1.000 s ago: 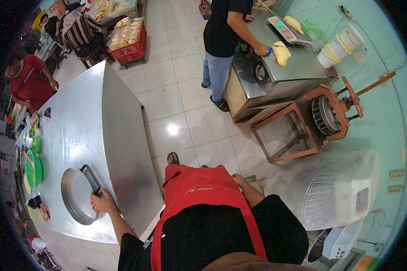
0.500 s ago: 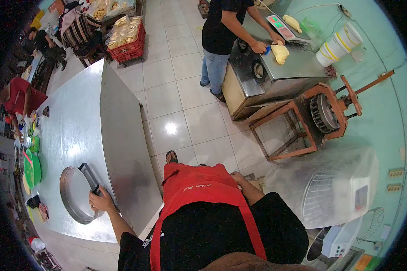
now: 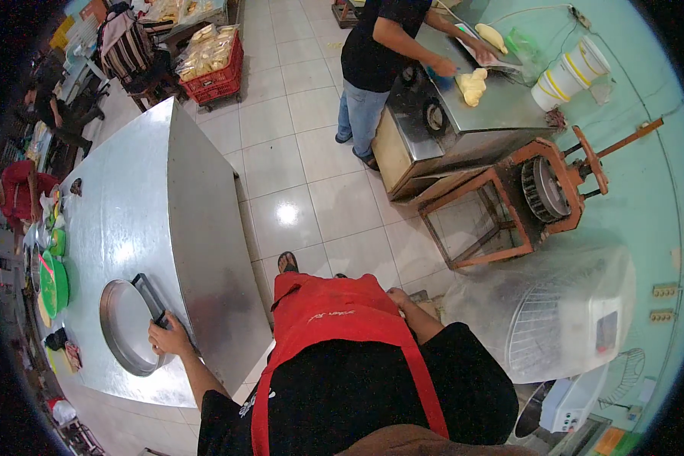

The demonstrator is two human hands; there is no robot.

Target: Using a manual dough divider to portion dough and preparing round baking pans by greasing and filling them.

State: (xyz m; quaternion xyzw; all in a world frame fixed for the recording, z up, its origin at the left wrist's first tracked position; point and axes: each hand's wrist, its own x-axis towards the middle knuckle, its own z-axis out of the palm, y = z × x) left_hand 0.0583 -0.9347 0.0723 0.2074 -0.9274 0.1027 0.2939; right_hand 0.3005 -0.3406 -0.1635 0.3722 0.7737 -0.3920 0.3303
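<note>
On the metal table to my left stands a shallow round metal pan [image 3: 121, 334]. A dark bar-like handle [image 3: 149, 296] runs beside its right rim. My left hand [image 3: 172, 337] is closed around the pan's right side, by the lower end of that bar, thumb and fingers bent over the rim. Beside the right edge of my red apron [image 3: 334, 311] hangs my right hand [image 3: 398, 298]. Its back shows, but the fingers are mostly hidden, and I cannot see whether it holds anything.
The metal table [image 3: 129, 197] carries a green basin [image 3: 53, 285] at its left edge. Ahead right, a co-worker [image 3: 380, 45] works with dough [image 3: 473, 87] on a counter beside a scale [image 3: 471, 42]. A rusty press [image 3: 543, 190] and a plastic-covered mixer [image 3: 547, 319] stand on my right.
The co-worker's hand with the blue tool has drawn back from the dough, and their other hand has moved to the scale. At far left, a person in red has bent lower. My hands remain still.
</note>
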